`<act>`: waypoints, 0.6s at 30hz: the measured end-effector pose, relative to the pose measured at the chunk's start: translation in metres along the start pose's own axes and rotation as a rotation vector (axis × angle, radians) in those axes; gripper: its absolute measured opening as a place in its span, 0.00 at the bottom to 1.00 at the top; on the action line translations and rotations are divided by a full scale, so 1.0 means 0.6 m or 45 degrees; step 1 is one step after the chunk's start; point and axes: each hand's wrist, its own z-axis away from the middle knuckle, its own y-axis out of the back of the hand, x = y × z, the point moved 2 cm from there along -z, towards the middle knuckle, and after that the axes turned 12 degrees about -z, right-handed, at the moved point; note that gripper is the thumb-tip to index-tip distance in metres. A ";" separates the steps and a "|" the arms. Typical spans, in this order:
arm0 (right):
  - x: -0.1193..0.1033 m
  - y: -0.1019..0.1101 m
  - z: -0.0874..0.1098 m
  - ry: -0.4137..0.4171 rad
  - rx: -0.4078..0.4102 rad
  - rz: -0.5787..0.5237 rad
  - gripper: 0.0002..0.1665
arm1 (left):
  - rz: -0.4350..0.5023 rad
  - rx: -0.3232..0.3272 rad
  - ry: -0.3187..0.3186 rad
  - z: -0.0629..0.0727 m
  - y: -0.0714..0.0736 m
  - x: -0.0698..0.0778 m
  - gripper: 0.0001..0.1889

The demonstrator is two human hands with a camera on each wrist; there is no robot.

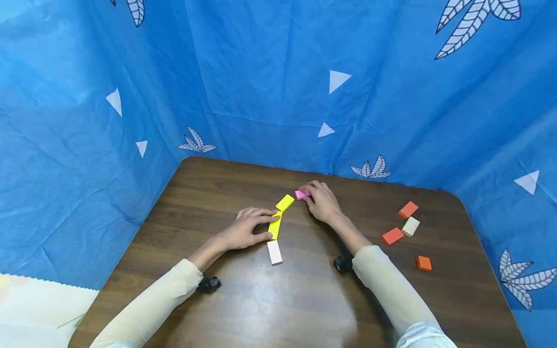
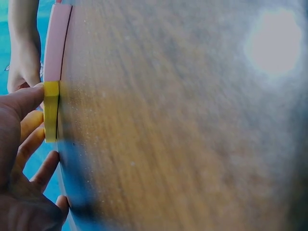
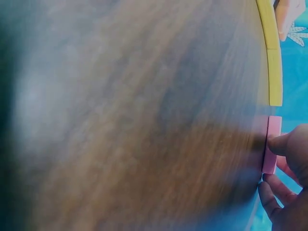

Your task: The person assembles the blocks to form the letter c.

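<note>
Right hand (image 1: 322, 202) pinches a pink rectangular block (image 1: 300, 195) just beside the farther yellow rectangular block (image 1: 285, 202) on the brown wood-grain counter (image 1: 309, 299), left hand (image 1: 248, 227) gripping the nearer yellow rectangular block (image 1: 274, 229), so an overly hard push could skew the yellow pair.

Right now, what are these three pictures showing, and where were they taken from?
There's no robot here, just somebody wearing pale sleeves. The wide picture comes from a camera on the person's head. The two close ones come from the left wrist camera and the right wrist camera. On the brown table, the left hand holds a yellow block, which lies between a pale block and another yellow block. The right hand pinches a pink block. Farther right lie three orange blocks and a cream block.
</note>
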 end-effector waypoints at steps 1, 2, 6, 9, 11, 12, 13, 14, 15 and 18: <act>0.000 -0.001 -0.001 -0.003 -0.001 -0.004 0.19 | -0.001 -0.002 -0.001 0.000 0.000 0.000 0.31; -0.001 -0.001 -0.002 -0.002 -0.001 -0.005 0.19 | -0.001 -0.003 -0.002 0.000 0.000 0.000 0.31; -0.003 -0.003 -0.002 0.015 0.003 -0.006 0.19 | 0.010 0.008 -0.004 0.001 -0.003 -0.002 0.31; -0.007 -0.002 -0.002 0.038 0.002 -0.009 0.20 | 0.011 0.019 -0.002 0.000 -0.004 -0.003 0.30; -0.008 -0.002 -0.003 0.040 -0.007 -0.012 0.20 | 0.010 0.017 -0.001 0.000 -0.005 -0.004 0.30; -0.009 -0.003 -0.003 0.034 -0.013 -0.013 0.20 | 0.009 0.015 -0.001 0.000 -0.005 -0.004 0.30; -0.009 -0.003 -0.003 0.029 -0.018 -0.012 0.20 | 0.008 0.013 0.000 0.000 -0.005 -0.004 0.30; -0.009 -0.003 -0.003 0.022 -0.022 -0.010 0.20 | 0.008 0.010 0.001 0.000 -0.005 -0.003 0.30; -0.009 -0.004 -0.003 0.019 -0.025 -0.008 0.21 | 0.011 0.009 0.003 0.000 -0.004 -0.003 0.30; -0.009 -0.006 -0.004 0.017 -0.026 -0.008 0.21 | 0.018 0.006 0.007 0.000 -0.003 -0.001 0.30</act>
